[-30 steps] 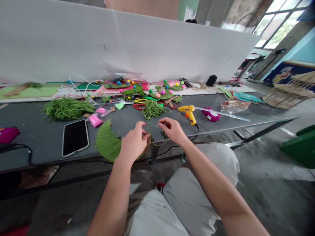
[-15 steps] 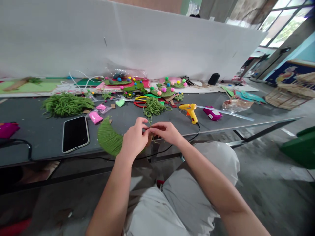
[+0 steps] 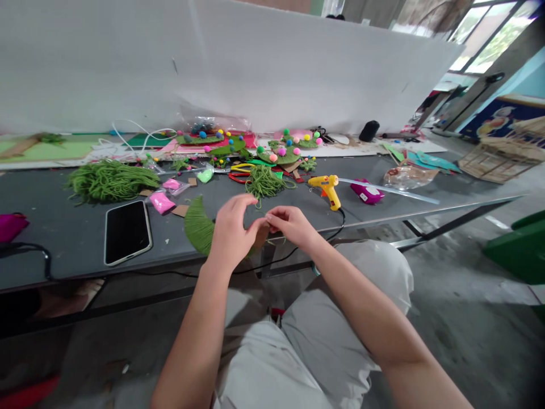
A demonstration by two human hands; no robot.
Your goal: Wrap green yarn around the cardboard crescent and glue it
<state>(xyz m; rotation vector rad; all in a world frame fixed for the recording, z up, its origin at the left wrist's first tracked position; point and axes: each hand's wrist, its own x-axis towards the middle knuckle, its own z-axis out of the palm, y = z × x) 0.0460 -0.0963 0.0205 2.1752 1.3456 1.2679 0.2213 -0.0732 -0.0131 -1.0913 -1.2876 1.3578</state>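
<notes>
A curved cardboard piece wrapped in green yarn [image 3: 198,227] is in my left hand [image 3: 233,230], whose thumb and fingers curve around its bare brown end. My right hand [image 3: 291,225] pinches at that same end, its fingertips meeting my left thumb; a thin strand of yarn seems to be between them, mostly hidden. Just behind my hands lies a loose pile of green yarn [image 3: 264,183]. The yellow glue gun [image 3: 326,189] rests to the right of my right hand.
On the grey table [image 3: 170,234] are a phone [image 3: 128,233], a larger yarn heap [image 3: 111,180], pink packets [image 3: 160,201] and a purple item [image 3: 367,192]. Pompom-covered green pieces [image 3: 279,154] lie along the back. A black cable runs beneath my hands.
The green-wrapped piece has shifted right and turned within my left hand, uncovering a cardboard scrap on the table. My left fingers have lifted slightly, and my right hand has moved a little right.
</notes>
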